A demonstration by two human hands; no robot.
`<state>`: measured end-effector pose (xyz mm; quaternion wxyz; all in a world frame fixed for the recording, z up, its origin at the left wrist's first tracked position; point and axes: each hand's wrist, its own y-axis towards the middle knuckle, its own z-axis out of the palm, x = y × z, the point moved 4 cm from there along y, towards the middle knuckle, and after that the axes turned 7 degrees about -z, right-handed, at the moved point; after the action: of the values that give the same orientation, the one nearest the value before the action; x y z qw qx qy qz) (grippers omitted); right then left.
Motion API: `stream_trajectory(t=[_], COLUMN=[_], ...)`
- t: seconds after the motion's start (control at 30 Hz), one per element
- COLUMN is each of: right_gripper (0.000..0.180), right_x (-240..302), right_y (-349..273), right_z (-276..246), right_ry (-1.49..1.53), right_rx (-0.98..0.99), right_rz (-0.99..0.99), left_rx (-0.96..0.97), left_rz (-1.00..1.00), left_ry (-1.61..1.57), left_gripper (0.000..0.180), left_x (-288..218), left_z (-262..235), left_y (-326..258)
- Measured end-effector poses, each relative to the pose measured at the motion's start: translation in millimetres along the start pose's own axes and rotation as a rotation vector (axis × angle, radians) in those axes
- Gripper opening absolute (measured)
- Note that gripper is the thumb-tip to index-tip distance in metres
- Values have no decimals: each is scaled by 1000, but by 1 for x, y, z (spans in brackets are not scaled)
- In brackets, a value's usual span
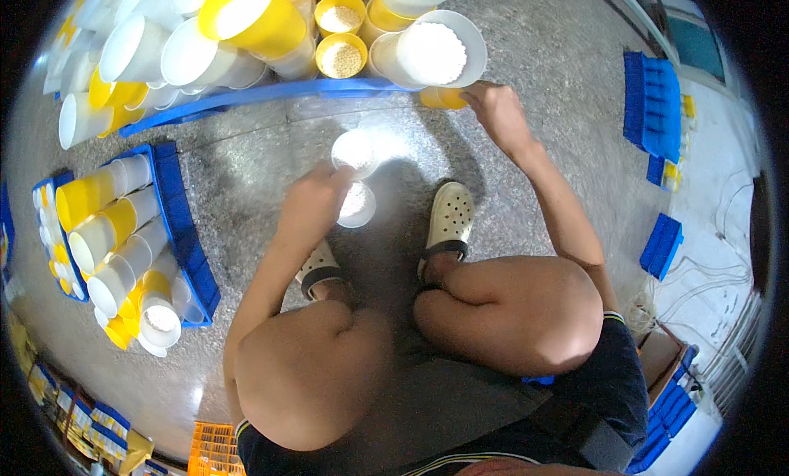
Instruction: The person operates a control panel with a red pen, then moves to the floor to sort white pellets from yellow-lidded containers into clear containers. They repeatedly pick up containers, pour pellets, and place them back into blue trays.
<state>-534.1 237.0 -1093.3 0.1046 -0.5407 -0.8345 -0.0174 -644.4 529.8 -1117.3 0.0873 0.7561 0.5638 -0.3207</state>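
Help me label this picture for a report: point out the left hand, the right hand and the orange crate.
Left hand (316, 198): head view, on the back of the hand.
Right hand (498, 114): head view, on the back of the hand.
Orange crate (215, 448): head view, on its openwork lattice.

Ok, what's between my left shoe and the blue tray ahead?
In the head view, your left hand and two white cups with white contents lie between your left shoe and the blue tray, then floor beyond the cups.
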Motion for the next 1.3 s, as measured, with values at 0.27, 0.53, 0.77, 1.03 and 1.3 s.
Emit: stream_trajectory(t=[0.27,0.53,0.77,1.03,1.3], right_gripper=[34,20,21,15,16], right_x=[86,154,158,160,167], right_y=[-21,-28,-30,-7,17], right_z=[-5,68,89,97,119], right_ry=[75,395,199,214,77], right_rx=[-26,77,145,62,220], right_rz=[-398,-510,-492,-610,-655], left_rx=[-121,-276,-495,-453,-500], left_rz=[-19,47,162,168,173], left_ry=[-174,-93,222,547,667], left_gripper=[23,26,19,12,17], left_x=[-13,-50,-58,-58,-68], left_z=[-68,-148,-142,-122,-125], left_y=[-19,12,94,139,126])
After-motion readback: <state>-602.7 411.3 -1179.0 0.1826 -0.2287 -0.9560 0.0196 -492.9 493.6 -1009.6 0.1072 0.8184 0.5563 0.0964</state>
